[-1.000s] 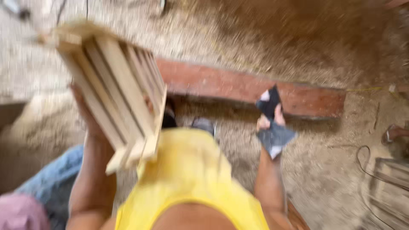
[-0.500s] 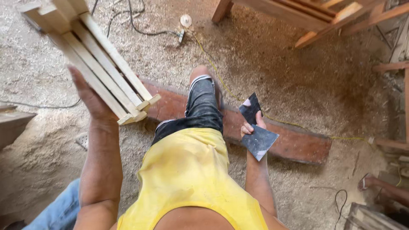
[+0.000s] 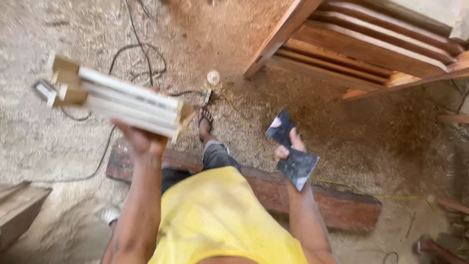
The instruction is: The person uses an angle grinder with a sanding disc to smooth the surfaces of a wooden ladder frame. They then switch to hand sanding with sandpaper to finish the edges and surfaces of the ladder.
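Note:
My left hand (image 3: 141, 139) grips from below a small pale wooden slatted frame (image 3: 115, 100), held up at chest height and seen nearly edge-on. My right hand (image 3: 288, 146) is shut on a folded dark sheet of sandpaper (image 3: 293, 156), held out to the right at the same height. Between the arms I see my yellow shirt (image 3: 220, 220), dark trousers and one sandalled foot (image 3: 205, 122) stepping forward over a reddish wooden beam (image 3: 342, 205) lying on the sawdust floor.
Large slatted wooden panels (image 3: 371, 49) lean at the upper right. Black cables (image 3: 137, 58) and a small round white object (image 3: 213, 77) lie on the sawdust ahead. A wooden block (image 3: 17, 208) sits at the lower left. More timber lies at the right edge.
The slatted frame has tilted from face-on to nearly edge-on in my left hand. The view has swung forward, and my foot has stepped over the beam toward the leaning panels.

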